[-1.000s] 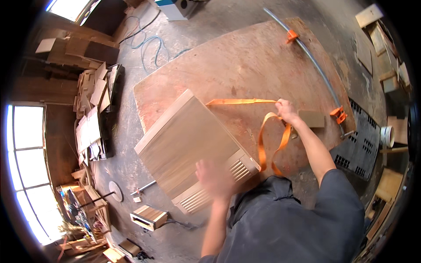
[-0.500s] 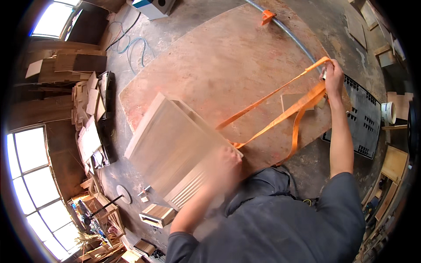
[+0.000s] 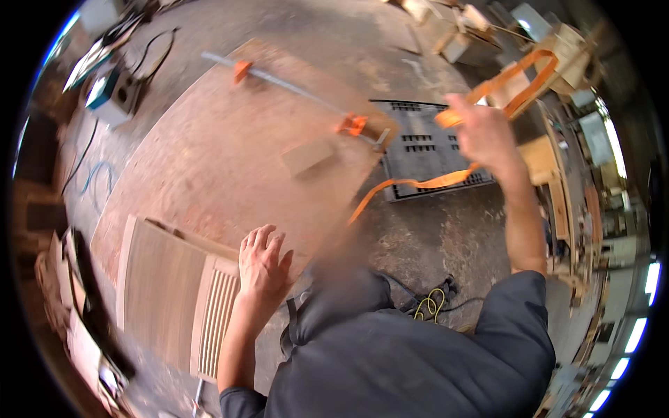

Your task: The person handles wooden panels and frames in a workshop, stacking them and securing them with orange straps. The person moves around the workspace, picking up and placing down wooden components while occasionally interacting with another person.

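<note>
My right hand is closed on an orange strap, raised out to the right above a dark slotted panel. One part of the strap loops up beyond the fist; a tail hangs down toward the table's near edge. My left hand, empty with fingers apart, hovers at the right end of a wooden cabinet piece. Whether it touches the wood I cannot tell. Plain board and a slatted section make up the cabinet's face. It rests on the near left of a large reddish-brown tabletop.
A long bar clamp with orange jaws lies along the table's far right side, near a small wooden block. A blue-and-white box and cables are on the floor at far left. Yellow cord lies near my body.
The view has turned to the right. My right hand has drawn the strap away from the cabinet, out past the table's right edge. My left hand, blurred before, now shows spread fingers.
</note>
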Available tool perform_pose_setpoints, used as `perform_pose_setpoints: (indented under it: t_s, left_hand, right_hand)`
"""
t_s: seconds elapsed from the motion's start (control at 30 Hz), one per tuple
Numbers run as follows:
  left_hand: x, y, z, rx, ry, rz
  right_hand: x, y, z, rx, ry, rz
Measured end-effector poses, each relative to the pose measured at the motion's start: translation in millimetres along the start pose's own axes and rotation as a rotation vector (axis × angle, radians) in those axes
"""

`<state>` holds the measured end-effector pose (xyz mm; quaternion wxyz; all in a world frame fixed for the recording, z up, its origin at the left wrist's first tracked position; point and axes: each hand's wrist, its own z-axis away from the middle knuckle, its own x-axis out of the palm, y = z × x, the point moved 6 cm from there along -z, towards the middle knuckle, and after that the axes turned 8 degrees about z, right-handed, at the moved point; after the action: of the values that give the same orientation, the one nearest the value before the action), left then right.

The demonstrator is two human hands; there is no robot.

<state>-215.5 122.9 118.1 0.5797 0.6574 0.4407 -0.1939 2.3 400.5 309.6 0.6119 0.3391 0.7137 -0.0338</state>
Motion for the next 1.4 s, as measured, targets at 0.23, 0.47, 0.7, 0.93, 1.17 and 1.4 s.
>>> perform_pose_setpoints:
  t_s: [0.23, 0.47, 0.7, 0.93, 1.17, 1.4]
  left_hand:
    - [-8, 124, -13, 0.169, 0.235, 0.662]
    - [53, 176, -21, -0.073, -0.166, 1.463]
    - [69, 173, -42, -0.280, -0.175, 1.291]
    - [65, 197, -113, -0.084, -0.161, 0.744]
    - [101, 296, -163, 0.118, -0.304, 1.074]
    - [131, 344, -200, 0.154, -0.321, 1.080]
  right_hand:
    - [-25, -91, 67, -0.125, -0.479, -0.379]
    - [-32, -127, 96, -0.186, -0.314, -0.776]
    - [-32, -86, 93, -0.024, -0.169, -1.122]
    - [-9, -7, 104, -0.144, -0.045, -1.282]
    - [15, 72, 104, 0.032, 0.133, -1.540]
    - [9, 115, 105, 0.002, 0.350, -0.890]
